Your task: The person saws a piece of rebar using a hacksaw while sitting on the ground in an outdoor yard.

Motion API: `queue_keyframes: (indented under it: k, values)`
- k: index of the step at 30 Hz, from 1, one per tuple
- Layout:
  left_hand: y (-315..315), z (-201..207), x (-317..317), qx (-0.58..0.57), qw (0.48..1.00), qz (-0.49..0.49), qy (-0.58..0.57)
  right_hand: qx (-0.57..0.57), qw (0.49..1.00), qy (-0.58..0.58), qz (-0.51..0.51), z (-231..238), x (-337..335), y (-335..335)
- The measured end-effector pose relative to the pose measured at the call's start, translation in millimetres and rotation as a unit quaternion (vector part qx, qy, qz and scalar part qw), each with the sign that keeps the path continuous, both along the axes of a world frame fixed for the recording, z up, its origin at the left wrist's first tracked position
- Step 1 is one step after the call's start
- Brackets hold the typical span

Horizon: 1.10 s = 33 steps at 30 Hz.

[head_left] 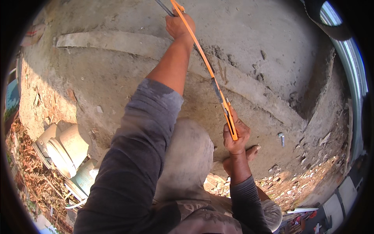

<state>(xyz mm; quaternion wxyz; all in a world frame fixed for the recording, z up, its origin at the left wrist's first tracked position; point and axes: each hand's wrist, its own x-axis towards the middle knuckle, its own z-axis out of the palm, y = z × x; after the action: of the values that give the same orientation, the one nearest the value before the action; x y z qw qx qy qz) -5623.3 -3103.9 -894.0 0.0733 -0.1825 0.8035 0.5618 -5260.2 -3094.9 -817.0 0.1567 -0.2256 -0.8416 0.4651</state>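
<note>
Against the rough grey concrete surface, item one: a long orange spirit level, laid diagonally from the upper middle of the view down to the centre right, its face flat to the concrete beside a raised cement ridge.

Holds: your left hand is closed over the upper stretch of the level, arm fully extended, and a dark thin rod shows just past it; whether that hand also grips the rod, you cannot tell. Your right hand is wrapped shut around the lower end, thumb along the orange edge.

Handling, as judged: rigid, straight, probably light for its length; smooth painted faces may slide in a dusty palm. A grip near each end, as you have now, steadies it best. The vial section near the lower third looks the fragile part, so keep fingers off it.

Nearby: pale stacked buckets at lower left, dry leaves beyond them, rubble at lower right, a bare foot under your right wrist.
</note>
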Motion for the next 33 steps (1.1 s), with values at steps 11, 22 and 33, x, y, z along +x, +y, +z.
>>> queue_keyframes:
  k: [11,22,33]
  values:
    - [-2.1,10.7,3.6,-0.020,1.000,-0.011,0.018,-0.038,0.999,-0.024,-0.003,5.4,-5.1,1.5]
    - [-6.9,-9.6,-8.3,-0.021,1.000,-0.008,0.018,-0.117,0.993,0.007,-0.012,-4.7,-1.6,0.6]
    - [-0.3,7.9,1.7,0.012,1.000,-0.002,-0.003,-0.152,0.988,0.025,-0.028,-2.8,-36.9,12.2]
